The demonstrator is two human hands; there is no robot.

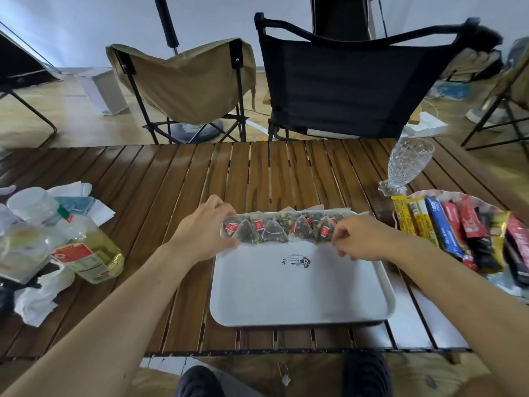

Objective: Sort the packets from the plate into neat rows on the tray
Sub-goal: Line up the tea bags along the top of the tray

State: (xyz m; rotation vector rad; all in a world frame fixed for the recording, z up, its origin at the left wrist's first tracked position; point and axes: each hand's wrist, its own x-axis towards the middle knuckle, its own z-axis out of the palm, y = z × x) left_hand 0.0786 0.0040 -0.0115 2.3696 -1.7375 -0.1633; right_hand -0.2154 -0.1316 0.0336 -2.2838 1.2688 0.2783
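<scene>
Seated at a slatted wooden table (pixel 286 167), we are looking down through the head camera at a white tray (pixel 300 287) lying at the table's near edge, and every place below is taken from that tray. Along the tray's far rim we are seeing a row of pyramid tea bags (pixel 283 226), clear pouches of dark leaves with small red tags, packed side by side and partly overlapping. Our left hand (pixel 200 230) is resting at the tray's far left corner, fingers curled around the left end of the row, thumb under the outermost bag. Our right hand (pixel 360 239) is sitting at the tray's far right corner, fingertips pinched together at the right end of the row; whether they are gripping a bag or its string we cannot tell. The rest of the tray is lying bare except for a small dark printed logo (pixel 297 262) near its middle. Just right of the tray, a plate (pixel 418 193) is holding a heap of long stick packets (pixel 458 233) in yellow, blue, red and black. Beyond the plate, a cut-glass goblet (pixel 406 164) is standing upright. Well left of the tray, a bottle of yellow oil (pixel 88 253) is lying among crumpled white tissues (pixel 40 299). Past the table's far edge, a tan folding chair (pixel 186 78) and a black folding chair (pixel 352 81) are facing away from us.
</scene>
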